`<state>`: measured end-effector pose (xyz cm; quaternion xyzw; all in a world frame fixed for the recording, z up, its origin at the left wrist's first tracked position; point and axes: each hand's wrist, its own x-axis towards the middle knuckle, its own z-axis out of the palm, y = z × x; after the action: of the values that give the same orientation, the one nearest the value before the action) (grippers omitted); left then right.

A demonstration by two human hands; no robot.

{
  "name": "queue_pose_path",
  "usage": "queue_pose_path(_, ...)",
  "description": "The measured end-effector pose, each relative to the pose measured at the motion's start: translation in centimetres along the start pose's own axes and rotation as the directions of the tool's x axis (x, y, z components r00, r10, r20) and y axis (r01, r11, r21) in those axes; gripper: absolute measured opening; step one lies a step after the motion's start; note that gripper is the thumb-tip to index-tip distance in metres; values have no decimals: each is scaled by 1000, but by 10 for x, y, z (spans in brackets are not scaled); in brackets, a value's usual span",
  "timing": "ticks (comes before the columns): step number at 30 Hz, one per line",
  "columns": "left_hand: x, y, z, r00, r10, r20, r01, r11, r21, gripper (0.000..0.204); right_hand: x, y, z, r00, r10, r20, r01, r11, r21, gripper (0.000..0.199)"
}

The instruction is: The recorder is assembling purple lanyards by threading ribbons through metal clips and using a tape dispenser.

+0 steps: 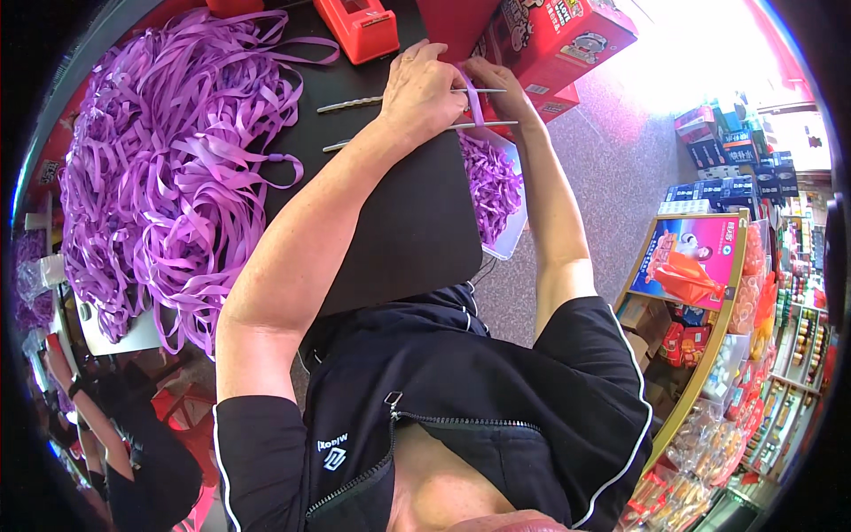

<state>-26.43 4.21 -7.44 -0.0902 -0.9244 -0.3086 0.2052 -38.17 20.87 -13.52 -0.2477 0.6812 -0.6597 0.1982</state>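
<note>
Two slim metal rods (350,104) lie side by side over the far part of the black tabletop, and a flat purple ribbon (476,108) runs across them near their right ends. My left hand (424,87) is closed over the farther rod, its fingers pinched at the ribbon. Just right of it, my right hand (503,82) is closed at the ribbon's far end; its fingertips are partly hidden. A big tangled heap of purple ribbon (177,168) covers the table's left side. Below my right wrist, a white bin (512,232) holds many small purple ribbon pieces (490,182).
A red tape dispenser (362,34) sits at the table's far edge, beside red printed cartons (558,40). At the right stand stacked blue boxes (731,151) and a display case (687,257) with packaged goods. Another person in black (146,452) is at lower left.
</note>
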Motion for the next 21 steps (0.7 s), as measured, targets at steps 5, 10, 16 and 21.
queue_pose_path(5, -1, 0, 3, 999, 22, -34, -21, 999, 31, 21, -53, 16, 2, 999, 35, -4, -34, 929, -370, 30)
queue_pose_path(10, -2, 1, 0, 1000, 14, 2, -14, 1000, 20, 23, -126, -24, 35, 989, 91, -119, -116, 968, -222, 35)
queue_pose_path(16, 2, -3, 3, 999, 24, 32, -26, 999, 42, 23, -137, -54, 49, 955, 223, -196, -212, 974, 73, 40)
queue_pose_path(21, 4, -2, -1, 998, 48, 31, -49, 998, 36, 26, -132, -88, 48, 904, 386, -185, -369, 922, 120, 42)
